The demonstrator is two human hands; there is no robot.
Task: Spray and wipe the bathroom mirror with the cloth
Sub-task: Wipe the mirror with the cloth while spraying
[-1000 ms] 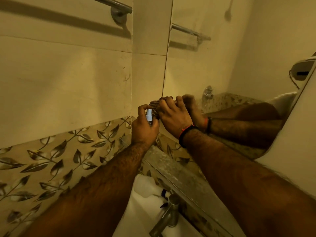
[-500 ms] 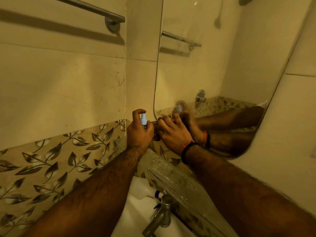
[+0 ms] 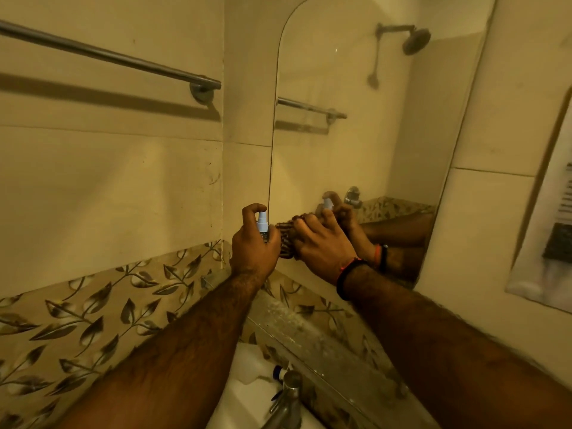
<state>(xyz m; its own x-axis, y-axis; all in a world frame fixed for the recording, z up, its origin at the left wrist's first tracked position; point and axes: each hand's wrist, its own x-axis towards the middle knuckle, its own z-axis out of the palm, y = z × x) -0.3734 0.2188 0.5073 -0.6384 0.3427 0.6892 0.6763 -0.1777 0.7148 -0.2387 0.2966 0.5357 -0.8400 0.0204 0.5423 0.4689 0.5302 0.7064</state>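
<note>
The bathroom mirror [image 3: 356, 125] hangs on the tiled wall, tall with a rounded top. My left hand [image 3: 252, 247] grips a small spray bottle [image 3: 262, 226] with a pale nozzle, the index finger curled over its top, just left of the mirror's lower left edge. My right hand [image 3: 323, 244] presses a dark patterned cloth [image 3: 286, 239] against the mirror's bottom left corner. The reflection of both hands and the bottle shows in the glass behind them. Most of the bottle's body is hidden in my fist.
A narrow stained ledge [image 3: 309, 339] runs under the mirror. Below it are a white basin [image 3: 247, 394] and a metal tap [image 3: 286, 400]. A towel rail [image 3: 108, 55] crosses the left wall. A paper notice [image 3: 548, 230] hangs at the right.
The view has tilted upward, so more of the mirror's top shows. Both hands stay at the mirror's lower left corner, with the cloth now pressed on the glass.
</note>
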